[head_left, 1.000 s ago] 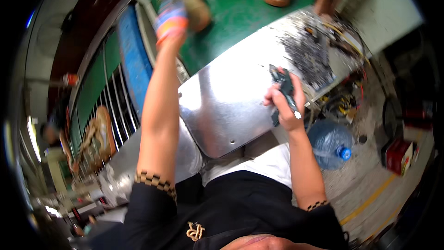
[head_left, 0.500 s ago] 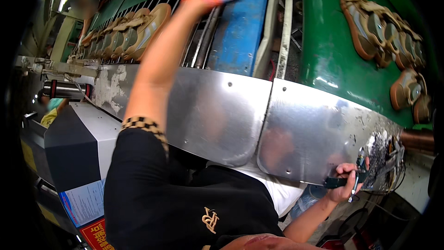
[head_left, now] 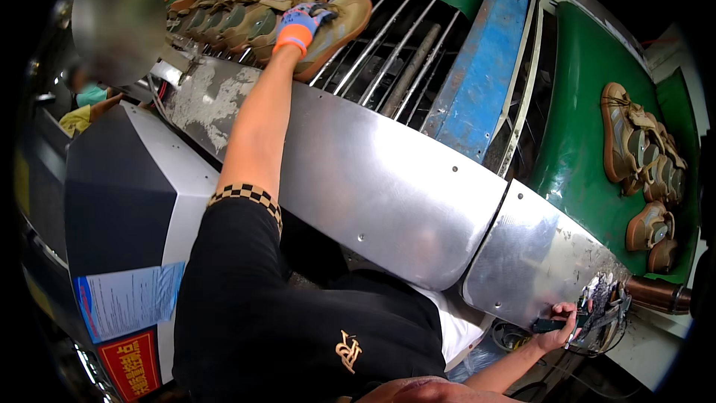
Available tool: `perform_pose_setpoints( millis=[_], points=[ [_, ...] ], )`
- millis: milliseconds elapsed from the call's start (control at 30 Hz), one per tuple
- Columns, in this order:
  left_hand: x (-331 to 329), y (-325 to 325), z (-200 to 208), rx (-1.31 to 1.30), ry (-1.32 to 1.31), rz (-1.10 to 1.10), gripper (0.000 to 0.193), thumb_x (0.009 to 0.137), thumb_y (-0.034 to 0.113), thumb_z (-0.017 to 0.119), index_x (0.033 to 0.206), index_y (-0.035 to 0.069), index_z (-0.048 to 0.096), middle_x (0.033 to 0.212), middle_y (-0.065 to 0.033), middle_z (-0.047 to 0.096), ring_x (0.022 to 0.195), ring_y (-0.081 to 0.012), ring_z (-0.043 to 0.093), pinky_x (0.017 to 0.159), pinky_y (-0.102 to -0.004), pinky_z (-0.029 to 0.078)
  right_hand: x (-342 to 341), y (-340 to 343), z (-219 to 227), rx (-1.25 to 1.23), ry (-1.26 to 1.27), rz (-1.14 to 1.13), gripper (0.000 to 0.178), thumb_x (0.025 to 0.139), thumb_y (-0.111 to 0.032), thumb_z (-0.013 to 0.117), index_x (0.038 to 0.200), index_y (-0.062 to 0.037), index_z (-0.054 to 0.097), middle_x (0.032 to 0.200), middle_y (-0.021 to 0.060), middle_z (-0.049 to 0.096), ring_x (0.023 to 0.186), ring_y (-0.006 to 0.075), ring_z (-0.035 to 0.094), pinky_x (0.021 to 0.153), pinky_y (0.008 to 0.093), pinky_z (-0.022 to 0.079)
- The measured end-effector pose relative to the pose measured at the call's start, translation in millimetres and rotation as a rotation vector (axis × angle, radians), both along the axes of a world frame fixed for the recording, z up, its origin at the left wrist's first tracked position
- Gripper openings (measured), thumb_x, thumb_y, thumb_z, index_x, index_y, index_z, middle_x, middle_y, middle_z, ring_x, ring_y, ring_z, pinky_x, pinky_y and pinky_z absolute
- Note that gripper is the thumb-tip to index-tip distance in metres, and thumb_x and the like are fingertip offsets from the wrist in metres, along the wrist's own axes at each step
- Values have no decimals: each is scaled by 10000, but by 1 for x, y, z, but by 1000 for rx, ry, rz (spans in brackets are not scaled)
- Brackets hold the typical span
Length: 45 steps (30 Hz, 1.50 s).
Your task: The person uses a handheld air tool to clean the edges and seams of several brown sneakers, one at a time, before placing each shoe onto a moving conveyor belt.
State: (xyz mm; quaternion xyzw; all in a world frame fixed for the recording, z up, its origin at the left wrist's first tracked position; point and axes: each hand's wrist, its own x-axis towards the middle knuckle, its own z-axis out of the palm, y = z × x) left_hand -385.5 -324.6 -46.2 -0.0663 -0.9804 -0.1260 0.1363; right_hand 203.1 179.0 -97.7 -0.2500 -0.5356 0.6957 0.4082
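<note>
My left hand, in a blue and orange glove with dark fingertips, is closed on a tan shoe at the end of a row on the metal rollers. Its fingers reach over the shoe's upper, partly hiding their grip. More tan shoes with grey-green round patches stand close together to its left. Low on the right, my bare right hand is closed around a slim dark tool with metal parts; its exact kind is not clear. That hand is beside the edge of the steel plate.
Bare rollers run between the shoes and a blue metal beam. On the right, a green belt carries several tan shoes. Tools and wires clutter the plate's right end. A grey and white machine stands left; a person is behind it.
My left hand has come from near the blue beam leftward to the row and taken hold of the end shoe. The view has turned left. My right hand keeps its tool.
</note>
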Motion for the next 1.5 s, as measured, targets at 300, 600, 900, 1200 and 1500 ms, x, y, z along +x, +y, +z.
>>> perform_pose_setpoints(
  millis=[300,600,900,1200,1500],
  points=[
    [271,13,-3,292,247,-674,281,643,288,842,767,111,663,873,-52,634,862,-251,589,690,-349,506,4,-4,-7,60,79,68,517,951,-108,464,1449,-58,334,880,71,545,747,169,516,677,308,468],
    [351,61,84,-23,43,-993,653,647,405,816,1196,120,609,1254,-117,552,1167,-354,500,988,-484,404,7,-19,4,79,5,-37,527,912,-140,515,1414,-63,375,842,69,560,693,158,548,589,308,492],
    [292,183,34,-357,215,-1014,557,684,244,750,1189,90,573,1035,-115,555,982,-307,547,836,-407,445,-7,-18,-3,105,-29,-108,229,956,-115,525,1146,4,571,934,75,642,812,172,613,757,300,493],
    [332,126,117,929,400,-716,634,665,165,881,1204,23,579,1180,-129,618,1101,-240,589,934,-412,484,66,-4,34,601,-539,-191,479,949,-98,521,1416,-29,438,926,139,658,764,176,629,713,304,503],
    [318,181,120,938,127,-1129,715,664,188,881,1265,-13,550,1251,-148,593,1128,-218,578,971,-338,457,40,-73,41,66,-336,184,479,914,-125,585,1347,50,476,889,136,662,770,181,643,710,292,512]
  ],
)
